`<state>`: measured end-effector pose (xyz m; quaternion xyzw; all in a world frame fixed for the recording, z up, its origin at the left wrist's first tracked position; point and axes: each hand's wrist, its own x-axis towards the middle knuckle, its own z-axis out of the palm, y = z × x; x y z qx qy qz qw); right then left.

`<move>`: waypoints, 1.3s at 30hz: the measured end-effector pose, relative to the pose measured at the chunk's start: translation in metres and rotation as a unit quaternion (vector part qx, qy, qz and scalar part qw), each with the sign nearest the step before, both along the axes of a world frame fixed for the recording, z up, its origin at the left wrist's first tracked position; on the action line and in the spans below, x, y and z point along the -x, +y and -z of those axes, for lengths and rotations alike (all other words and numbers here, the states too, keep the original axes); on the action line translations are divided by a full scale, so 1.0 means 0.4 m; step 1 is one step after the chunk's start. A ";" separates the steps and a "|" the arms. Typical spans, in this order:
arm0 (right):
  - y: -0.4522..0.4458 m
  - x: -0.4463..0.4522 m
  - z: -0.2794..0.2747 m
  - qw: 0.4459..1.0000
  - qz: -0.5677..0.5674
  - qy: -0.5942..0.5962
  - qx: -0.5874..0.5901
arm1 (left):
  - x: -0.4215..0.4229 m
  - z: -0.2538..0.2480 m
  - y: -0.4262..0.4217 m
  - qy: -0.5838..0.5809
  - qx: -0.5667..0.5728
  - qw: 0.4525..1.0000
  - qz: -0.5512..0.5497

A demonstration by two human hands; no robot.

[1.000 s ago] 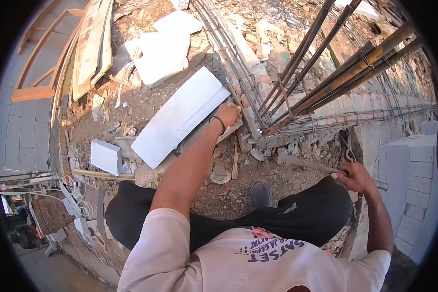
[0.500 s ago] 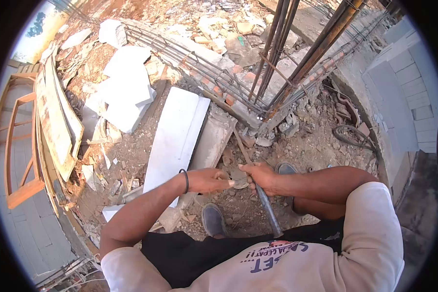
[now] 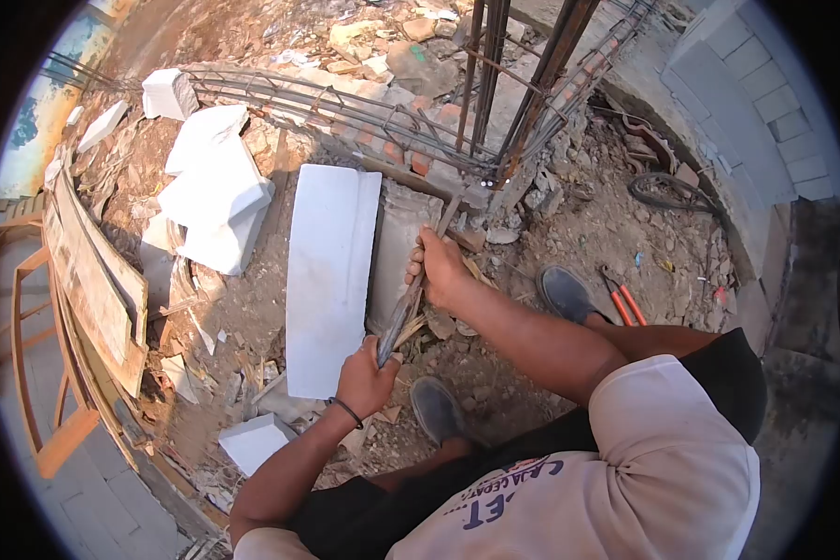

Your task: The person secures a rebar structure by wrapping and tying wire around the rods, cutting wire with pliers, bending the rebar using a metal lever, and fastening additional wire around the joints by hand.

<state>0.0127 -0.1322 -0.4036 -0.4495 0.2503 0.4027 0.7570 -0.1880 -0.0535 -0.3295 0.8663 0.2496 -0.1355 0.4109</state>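
Both hands are closed around a long, dark metal bar [image 3: 401, 322] that slants from near my body up toward the concrete edge. My left hand [image 3: 366, 378], with a black band at the wrist, grips its near end. Farther along, my right hand [image 3: 437, 266] wraps round the shaft. The far tip reaches close to the corner by the steel bars, and what it touches I cannot make out. Just left of the hands lies a long white block [image 3: 327, 271], beside a grey concrete slab [image 3: 401, 229].
Upright rebar [image 3: 485, 84] rises from the corner, joined by a horizontal rebar cage [image 3: 299, 98]. Broken white blocks [image 3: 219, 187] and wooden boards [image 3: 98, 280] lie left. Pliers with red-orange handles [image 3: 623, 297] lie by my right shoe [image 3: 567, 291]. A coiled black hose [image 3: 667, 189] sits beyond.
My left hand has moved down and left and now holds the bar's near end. My right hand has shifted up and left along it. The bar's near end has swung left; the view has shifted.
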 end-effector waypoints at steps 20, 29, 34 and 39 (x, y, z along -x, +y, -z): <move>0.078 -0.090 -0.058 0.999 -0.010 -0.035 -0.006 | -0.098 -0.054 0.114 0.023 -0.172 0.982 0.075; 0.204 -0.108 -0.062 0.991 0.107 -0.017 -0.074 | -0.211 -0.066 0.293 0.069 -0.437 0.895 0.062; 0.234 -0.122 -0.082 0.987 0.147 -0.010 -0.059 | -0.251 -0.078 0.359 0.061 -0.461 0.881 0.088; 0.237 -0.127 -0.034 0.991 0.099 -0.045 -0.082 | -0.267 -0.038 0.376 0.068 -0.487 0.866 0.087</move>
